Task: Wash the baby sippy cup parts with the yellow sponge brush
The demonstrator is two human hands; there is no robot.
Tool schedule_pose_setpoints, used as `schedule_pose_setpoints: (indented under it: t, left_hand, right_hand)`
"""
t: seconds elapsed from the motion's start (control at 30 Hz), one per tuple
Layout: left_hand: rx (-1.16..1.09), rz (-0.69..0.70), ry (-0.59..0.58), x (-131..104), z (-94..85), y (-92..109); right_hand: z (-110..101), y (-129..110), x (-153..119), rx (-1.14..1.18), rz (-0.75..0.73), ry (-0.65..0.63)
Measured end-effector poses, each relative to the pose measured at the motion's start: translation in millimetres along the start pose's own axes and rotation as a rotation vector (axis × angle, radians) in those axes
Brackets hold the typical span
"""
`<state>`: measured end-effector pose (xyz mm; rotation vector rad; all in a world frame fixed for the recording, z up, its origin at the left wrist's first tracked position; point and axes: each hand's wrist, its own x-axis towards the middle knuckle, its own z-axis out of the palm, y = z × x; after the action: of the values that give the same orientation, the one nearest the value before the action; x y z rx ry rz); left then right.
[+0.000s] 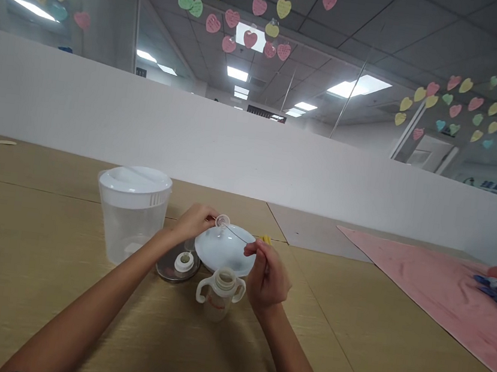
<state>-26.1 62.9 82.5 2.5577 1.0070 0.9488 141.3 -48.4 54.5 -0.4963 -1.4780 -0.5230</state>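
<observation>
My left hand (197, 221) is closed on a small clear round piece (222, 221) above the far left rim of a white bowl (222, 250). My right hand (267, 273) pinches a thin rod (237, 235), which slants up and left toward the clear piece. In front of the bowl stands an open baby bottle (219, 300) with two handles. A white ring cap (184, 261) lies on a round metal tray (168, 268) left of the bottle. Whether the rod touches the clear piece is too small to tell.
A clear pitcher with a white lid (131, 214) stands left of the tray. Something yellow (266, 239) shows behind my right hand. A pink cloth (426, 286) covers the table's right side. A low white wall (234, 154) runs behind.
</observation>
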Motion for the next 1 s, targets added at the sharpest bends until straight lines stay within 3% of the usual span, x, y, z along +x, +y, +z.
schedule_pose_setpoints:
  t: [0.77, 1.0]
  left_hand:
    - [-0.101, -0.007, -0.029, -4, -7.1, 11]
    - [-0.075, 0.022, -0.033, -3, -2.0, 13]
  right_hand:
    - [-4, 3, -10, -0.022, 0.041, 0.091]
    - [0, 2, -7, -0.074, -0.018, 0.028]
